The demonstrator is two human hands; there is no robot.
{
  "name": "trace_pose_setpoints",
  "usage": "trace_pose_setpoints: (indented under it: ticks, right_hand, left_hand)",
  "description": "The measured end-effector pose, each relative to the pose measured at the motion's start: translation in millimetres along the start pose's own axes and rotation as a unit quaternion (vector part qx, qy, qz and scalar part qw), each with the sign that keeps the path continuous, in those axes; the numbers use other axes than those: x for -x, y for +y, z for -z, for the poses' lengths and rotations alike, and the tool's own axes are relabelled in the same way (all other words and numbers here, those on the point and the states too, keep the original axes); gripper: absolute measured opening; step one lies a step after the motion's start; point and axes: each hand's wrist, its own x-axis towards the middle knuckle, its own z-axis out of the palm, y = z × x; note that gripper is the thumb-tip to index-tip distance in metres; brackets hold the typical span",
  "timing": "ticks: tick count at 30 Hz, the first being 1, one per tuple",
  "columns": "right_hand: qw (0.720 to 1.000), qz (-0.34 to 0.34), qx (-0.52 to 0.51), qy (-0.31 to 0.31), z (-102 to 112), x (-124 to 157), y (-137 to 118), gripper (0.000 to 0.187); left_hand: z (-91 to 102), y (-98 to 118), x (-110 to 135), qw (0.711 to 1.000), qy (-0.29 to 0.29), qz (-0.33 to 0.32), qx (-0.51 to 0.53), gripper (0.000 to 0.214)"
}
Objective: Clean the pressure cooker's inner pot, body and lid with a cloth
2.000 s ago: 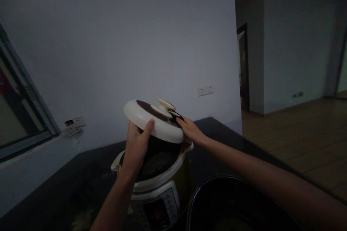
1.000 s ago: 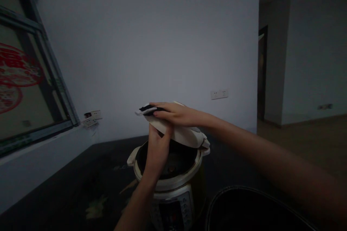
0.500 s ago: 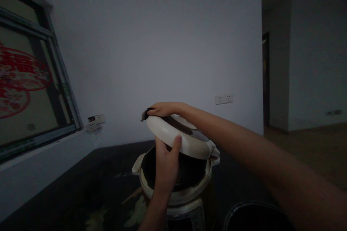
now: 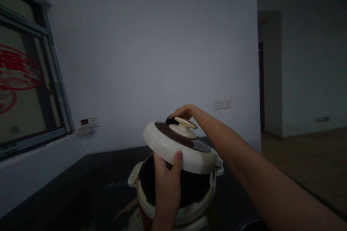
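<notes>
In the head view, an electric pressure cooker (image 4: 187, 216) stands in front of me with its dark inside showing. Its white lid (image 4: 165, 149), with a brown top and a cream knob (image 4: 183, 130), is raised and tilted over the pot, and its right end meets the cooker's side. My left hand (image 4: 168, 184) grips the lid's near rim, thumb outside and fingers underneath. Behind the knob, my right hand (image 4: 184, 112) presses a dark, cloth-like piece (image 4: 171, 120) to the lid's far top; its fingers are partly hidden.
The cooker sits on a dark tabletop (image 4: 108, 166) against a pale wall (image 4: 151, 54). A dark round rim (image 4: 252, 225) shows at the bottom, right of the cooker. Wall sockets (image 4: 222, 104) are behind, and a window (image 4: 24, 79) is on the left.
My right hand has moved right along the lid's top with the dark piece, from the left edge to behind the knob. The knob now shows. My left hand keeps its grip.
</notes>
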Motion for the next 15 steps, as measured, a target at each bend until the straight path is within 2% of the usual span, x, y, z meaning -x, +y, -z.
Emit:
trace_pose_setpoints:
  ticks: [3, 5, 12, 15]
  right_hand:
    - [0.999, -0.030, -0.034, -0.023, 0, 4, 16, 0.030]
    - [0.997, -0.039, -0.055, -0.029, -1, 2, 18, 0.028]
    - [0.994, -0.002, -0.113, 0.004, -11, -30, -17, 0.028]
    - [0.992, 0.006, -0.125, -0.001, -11, -35, -18, 0.030]
  left_hand:
    - [1.0, 1, 0, 1.000, -0.003, 0.011, 0.003, 0.056]
    - [1.3, 2, 0, 1.000, -0.007, 0.012, -0.001, 0.058]
    - [3.0, -1, 0, 1.000, -0.006, 0.022, -0.014, 0.062]
    - [3.3, -3, 0, 1.000, -0.001, 0.018, -0.015, 0.059]
